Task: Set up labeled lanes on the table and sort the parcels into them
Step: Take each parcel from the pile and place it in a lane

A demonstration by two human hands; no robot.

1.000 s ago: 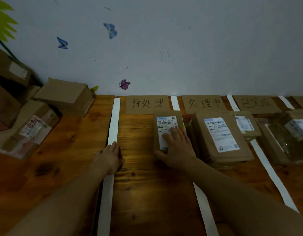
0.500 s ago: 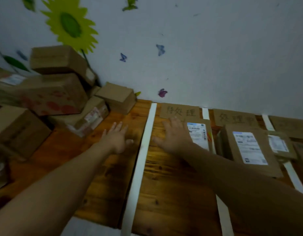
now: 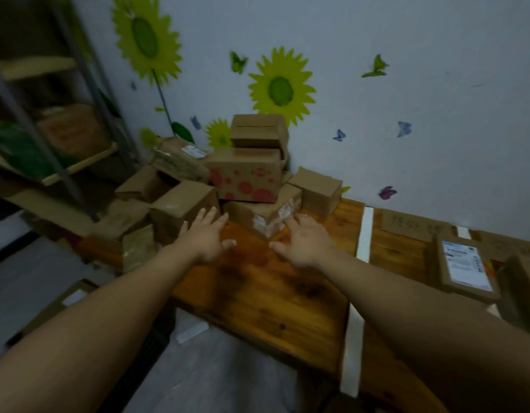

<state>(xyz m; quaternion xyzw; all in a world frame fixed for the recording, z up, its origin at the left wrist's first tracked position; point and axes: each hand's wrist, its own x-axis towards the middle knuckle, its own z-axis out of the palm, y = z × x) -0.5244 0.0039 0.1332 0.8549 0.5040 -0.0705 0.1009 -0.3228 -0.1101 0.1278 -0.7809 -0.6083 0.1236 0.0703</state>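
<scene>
Both hands were empty, fingers spread: the left hand (image 3: pixel 204 238) hovered just beside a plain box (image 3: pixel 180 208), and the right hand (image 3: pixel 306 242) reached the flat taped parcel (image 3: pixel 257 214) under the pile, perhaps touching it; blur hid contact. A second earlier it had pressed the labelled parcel (image 3: pixel 466 268), now lying alone beyond the white strip (image 3: pixel 364 234), so a fresh pick was likely beginning.

The writing on the cardboard sign (image 3: pixel 412 225) is smeared past reading, and the print on the shipping label (image 3: pixel 463 265) is too fine to make out. A parcel (image 3: pixel 522 281) runs off the right edge. The right forearm (image 3: pixel 406 299) covers the middle of the white strip (image 3: pixel 364 231).
</scene>
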